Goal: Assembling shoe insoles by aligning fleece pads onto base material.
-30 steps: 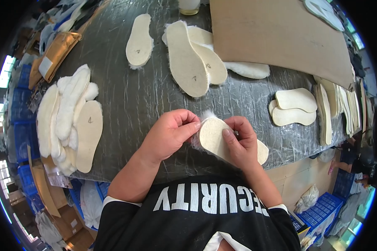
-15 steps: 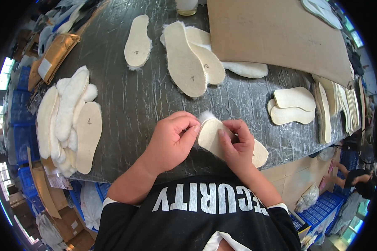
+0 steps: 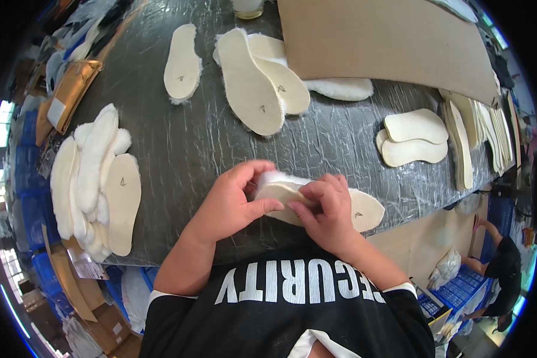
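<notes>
Near the table's front edge I hold a cream insole [image 3: 278,192] with white fleece along its far side. My left hand [image 3: 228,201] grips its left end, thumb on the cream face and fingers behind. My right hand [image 3: 330,209] pinches its middle between thumb and fingers. A cream insole end [image 3: 368,210] with a small pen mark shows right of my right hand; my hand hides whether it belongs to the same insole. Beyond my hands lie a large cream insole [image 3: 247,83] over other insoles, and a single insole [image 3: 182,64] to their left.
At left, a pile of fleecy insoles [image 3: 95,161] has a cream-side-up insole [image 3: 123,206] against it. A cardboard sheet [image 3: 388,45] covers the far right. Two stacked insoles [image 3: 414,140] and a standing row of insoles [image 3: 489,137] occupy the right. Another person [image 3: 504,271] is beyond the table.
My left hand has shifted its hold, its thumb now on the insole's cream face. The insole's left end has moved left and more fleece shows. My right hand has moved slightly left.
</notes>
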A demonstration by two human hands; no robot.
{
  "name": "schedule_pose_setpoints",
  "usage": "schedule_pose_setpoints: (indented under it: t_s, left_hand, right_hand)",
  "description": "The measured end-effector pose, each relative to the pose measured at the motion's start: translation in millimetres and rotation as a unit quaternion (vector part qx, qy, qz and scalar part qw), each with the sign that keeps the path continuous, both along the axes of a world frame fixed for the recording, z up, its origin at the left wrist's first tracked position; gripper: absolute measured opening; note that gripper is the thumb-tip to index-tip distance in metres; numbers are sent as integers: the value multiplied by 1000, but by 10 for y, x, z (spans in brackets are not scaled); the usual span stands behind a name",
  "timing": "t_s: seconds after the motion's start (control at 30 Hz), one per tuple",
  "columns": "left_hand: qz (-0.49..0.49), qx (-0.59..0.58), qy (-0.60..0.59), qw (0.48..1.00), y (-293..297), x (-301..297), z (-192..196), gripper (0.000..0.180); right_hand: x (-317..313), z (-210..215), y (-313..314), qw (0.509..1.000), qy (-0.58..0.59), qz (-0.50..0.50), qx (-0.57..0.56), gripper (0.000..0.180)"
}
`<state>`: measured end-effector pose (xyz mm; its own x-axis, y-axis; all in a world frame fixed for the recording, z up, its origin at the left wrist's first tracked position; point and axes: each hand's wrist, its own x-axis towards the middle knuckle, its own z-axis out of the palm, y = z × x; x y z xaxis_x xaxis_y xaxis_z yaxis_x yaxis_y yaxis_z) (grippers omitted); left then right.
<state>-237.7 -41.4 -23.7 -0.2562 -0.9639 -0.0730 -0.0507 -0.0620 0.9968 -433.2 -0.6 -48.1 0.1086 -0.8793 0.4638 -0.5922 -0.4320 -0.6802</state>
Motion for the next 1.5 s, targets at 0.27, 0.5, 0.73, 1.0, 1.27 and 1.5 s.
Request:
schedule_pose_setpoints:
  t_s: [0.27,0.5,0.73,1.0,1.27,1.5]
  left_hand:
    - [-126,97,-65,985,59,196,-58,24]
    - [-143,59,-16,988,106,258,-63,20]
    - [-147,28,5,989,125,238,-42,21]
    - [-156,31,15,987,102,284,-81,28]
    - [-240,-265,-370,858,25,-98,365,52]
    - [-293,-279,-380,831,29,-143,196,17]
  right_hand:
    - [-127,80,36,994,14,68,83,45]
    - [-367,183,-38,978,91,77,173,44]
    - [-398,256,-18,963,120,86,227,38]
    - [-359,254,5,963,137,88,216,25]
    - [-204,320,94,970,196,79,120,25]
    - [-318,429,72,955,185,85,217,41]
